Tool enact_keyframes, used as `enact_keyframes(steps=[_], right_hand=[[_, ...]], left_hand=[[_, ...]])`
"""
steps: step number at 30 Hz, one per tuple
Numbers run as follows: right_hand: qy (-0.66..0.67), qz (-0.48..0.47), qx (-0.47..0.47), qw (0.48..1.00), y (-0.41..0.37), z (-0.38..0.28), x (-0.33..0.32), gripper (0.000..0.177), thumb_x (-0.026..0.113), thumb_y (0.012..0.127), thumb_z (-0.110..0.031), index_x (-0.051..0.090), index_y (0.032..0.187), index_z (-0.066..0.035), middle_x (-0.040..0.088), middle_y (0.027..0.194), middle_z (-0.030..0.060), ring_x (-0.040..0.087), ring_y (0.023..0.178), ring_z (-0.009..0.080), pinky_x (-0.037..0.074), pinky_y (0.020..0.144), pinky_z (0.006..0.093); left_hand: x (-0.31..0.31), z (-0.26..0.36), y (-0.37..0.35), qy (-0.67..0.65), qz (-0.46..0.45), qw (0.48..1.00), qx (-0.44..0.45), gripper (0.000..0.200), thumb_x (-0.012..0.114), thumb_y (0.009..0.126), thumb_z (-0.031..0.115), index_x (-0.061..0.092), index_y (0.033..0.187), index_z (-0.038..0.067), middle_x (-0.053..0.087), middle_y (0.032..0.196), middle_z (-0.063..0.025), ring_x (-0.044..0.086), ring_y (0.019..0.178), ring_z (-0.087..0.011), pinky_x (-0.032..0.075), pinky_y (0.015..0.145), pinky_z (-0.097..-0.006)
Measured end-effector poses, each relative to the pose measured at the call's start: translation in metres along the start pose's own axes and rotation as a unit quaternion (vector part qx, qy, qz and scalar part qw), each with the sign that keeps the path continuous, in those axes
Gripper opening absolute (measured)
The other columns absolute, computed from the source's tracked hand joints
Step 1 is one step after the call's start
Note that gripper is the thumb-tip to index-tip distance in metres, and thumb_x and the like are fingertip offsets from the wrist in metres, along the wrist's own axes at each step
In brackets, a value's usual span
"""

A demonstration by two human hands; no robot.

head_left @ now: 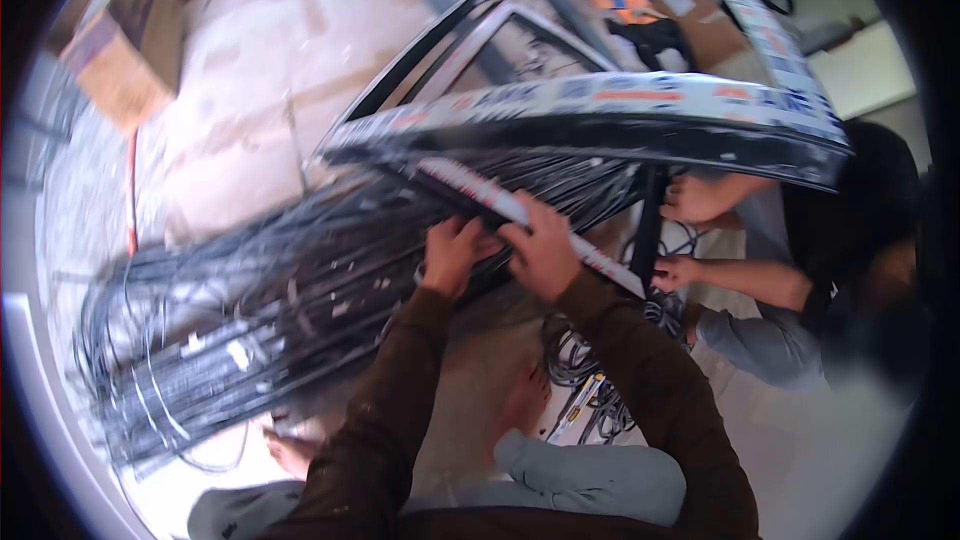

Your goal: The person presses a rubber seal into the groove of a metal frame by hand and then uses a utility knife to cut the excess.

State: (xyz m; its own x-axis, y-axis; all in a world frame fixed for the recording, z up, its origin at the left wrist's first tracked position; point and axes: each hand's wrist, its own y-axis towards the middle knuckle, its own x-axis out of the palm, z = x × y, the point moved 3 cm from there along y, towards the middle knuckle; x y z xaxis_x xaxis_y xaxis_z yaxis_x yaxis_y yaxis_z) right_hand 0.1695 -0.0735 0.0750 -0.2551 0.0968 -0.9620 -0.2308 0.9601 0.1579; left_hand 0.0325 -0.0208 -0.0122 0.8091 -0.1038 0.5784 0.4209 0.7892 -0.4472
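A black frame bar with white printed film (pixel 475 187) slants down to the right in front of me. My right hand (pixel 545 248) lies over this bar, its fingers curled round the edge. Close beside it, my left hand (pixel 457 254) is at the bar's near side with fingers bent in; what they pinch is hidden. Under the bar lies a big bundle of long black strips (pixel 330 290), blurred in places. A larger black frame with printed film (pixel 590 90) stands tilted above the bundle.
At the right a crouching co-worker has one hand (pixel 698 199) and the other hand (pixel 677 272) at a dark upright bar (pixel 649 225). Coiled black strips (pixel 572 352) and a yellow-and-white tool (pixel 578 407) lie below. A cardboard box (pixel 125 35) stands upper left.
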Motion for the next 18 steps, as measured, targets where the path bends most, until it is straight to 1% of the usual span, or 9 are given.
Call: enact_keyframes(steps=[1, 7, 10, 11, 14, 15, 16, 17, 18], right_hand=[[0.011, -0.004, -0.006, 1.0, 0.003, -0.001, -0.003, 0.03, 0.067, 0.073, -0.012, 0.061, 0.103, -0.013, 0.04, 0.142, 0.0231, 0.044, 0.122, 0.041, 0.035, 0.096, 0.0535], [-0.004, 0.004, -0.023, 1.0, 0.003, -0.003, -0.001, 0.032, 0.07, 0.076, -0.012, 0.061, 0.107, -0.014, 0.039, 0.144, 0.0213, 0.043, 0.123, 0.0398, 0.036, 0.096, 0.0487], [-0.003, -0.002, -0.023, 1.0, 0.002, 0.0, -0.002, 0.032, 0.069, 0.077, -0.011, 0.062, 0.107, -0.014, 0.038, 0.144, 0.021, 0.043, 0.123, 0.0397, 0.036, 0.096, 0.0491], [-0.009, 0.004, -0.021, 1.0, 0.003, -0.003, -0.006, 0.032, 0.071, 0.077, -0.011, 0.062, 0.108, -0.012, 0.04, 0.143, 0.0208, 0.044, 0.123, 0.0393, 0.036, 0.097, 0.049], [0.001, 0.117, -0.036, 0.992, -0.001, -0.027, -0.025, 0.031, 0.072, 0.076, -0.009, 0.062, 0.106, -0.008, 0.05, 0.132, 0.0189, 0.049, 0.115, 0.0384, 0.038, 0.094, 0.0464], [0.033, 0.18, -0.044, 0.982, -0.009, -0.034, -0.028, 0.021, 0.071, 0.081, -0.008, 0.062, 0.101, -0.006, 0.059, 0.115, 0.0131, 0.058, 0.1, 0.0296, 0.045, 0.084, 0.0403], [0.165, 0.135, 0.062, 0.975, -0.02, -0.039, -0.023, 0.017, 0.07, 0.083, -0.009, 0.062, 0.098, -0.005, 0.06, 0.111, 0.0112, 0.059, 0.096, 0.0258, 0.046, 0.081, 0.038], [0.292, 0.086, 0.169, 0.937, -0.036, -0.049, -0.017, 0.014, 0.07, 0.085, -0.01, 0.062, 0.096, -0.005, 0.061, 0.107, 0.0093, 0.06, 0.091, 0.0221, 0.047, 0.077, 0.0357], [0.41, 0.036, 0.274, 0.869, -0.048, -0.06, -0.006, 0.011, 0.069, 0.088, -0.011, 0.062, 0.094, -0.005, 0.062, 0.103, 0.0074, 0.06, 0.086, 0.0184, 0.048, 0.073, 0.0333]], left_hand=[[0.007, 0.008, -0.004, -0.009, 0.018, 1.0, 0.002, 0.021, 0.056, 0.096, 0.01, 0.054, 0.099, -0.01, 0.062, 0.09, -0.0163, 0.07, 0.079, -0.0264, 0.062, 0.071, -0.0359], [0.009, 0.003, 0.0, 0.002, 0.054, 0.998, 0.036, 0.02, 0.058, 0.092, 0.005, 0.058, 0.093, -0.015, 0.064, 0.086, -0.0183, 0.069, 0.068, -0.0226, 0.061, 0.057, -0.0326], [0.012, 0.005, -0.001, 0.008, 0.067, 0.997, 0.027, 0.02, 0.058, 0.092, 0.005, 0.058, 0.093, -0.015, 0.065, 0.086, -0.0183, 0.068, 0.068, -0.0221, 0.061, 0.057, -0.0322], [0.013, 0.008, -0.002, 0.012, 0.06, 0.998, 0.028, 0.021, 0.058, 0.092, 0.007, 0.057, 0.095, -0.015, 0.064, 0.086, -0.0185, 0.069, 0.073, -0.0241, 0.063, 0.063, -0.0326], [0.016, 0.017, -0.008, 0.02, 0.041, 0.999, 0.027, 0.021, 0.058, 0.092, 0.007, 0.058, 0.097, -0.013, 0.064, 0.087, -0.0168, 0.069, 0.076, -0.023, 0.062, 0.065, -0.0324], [0.019, 0.02, -0.011, -0.002, 0.021, 1.0, 0.021, 0.024, 0.057, 0.093, 0.01, 0.058, 0.102, -0.012, 0.064, 0.09, -0.0161, 0.068, 0.08, -0.0239, 0.061, 0.071, -0.0347], [0.02, 0.025, -0.012, -0.009, 0.01, 1.0, 0.012, 0.025, 0.056, 0.094, 0.011, 0.058, 0.103, -0.012, 0.064, 0.091, -0.0164, 0.068, 0.081, -0.0247, 0.061, 0.073, -0.0356], [0.019, 0.028, -0.013, -0.016, 0.001, 1.0, 0.002, 0.026, 0.054, 0.094, 0.012, 0.057, 0.105, -0.012, 0.064, 0.091, -0.0166, 0.068, 0.082, -0.0256, 0.061, 0.075, -0.0365], [0.018, 0.03, -0.015, -0.022, -0.007, 1.0, -0.009, 0.028, 0.053, 0.095, 0.013, 0.056, 0.106, -0.012, 0.064, 0.092, -0.0169, 0.068, 0.083, -0.0264, 0.06, 0.077, -0.0373]])
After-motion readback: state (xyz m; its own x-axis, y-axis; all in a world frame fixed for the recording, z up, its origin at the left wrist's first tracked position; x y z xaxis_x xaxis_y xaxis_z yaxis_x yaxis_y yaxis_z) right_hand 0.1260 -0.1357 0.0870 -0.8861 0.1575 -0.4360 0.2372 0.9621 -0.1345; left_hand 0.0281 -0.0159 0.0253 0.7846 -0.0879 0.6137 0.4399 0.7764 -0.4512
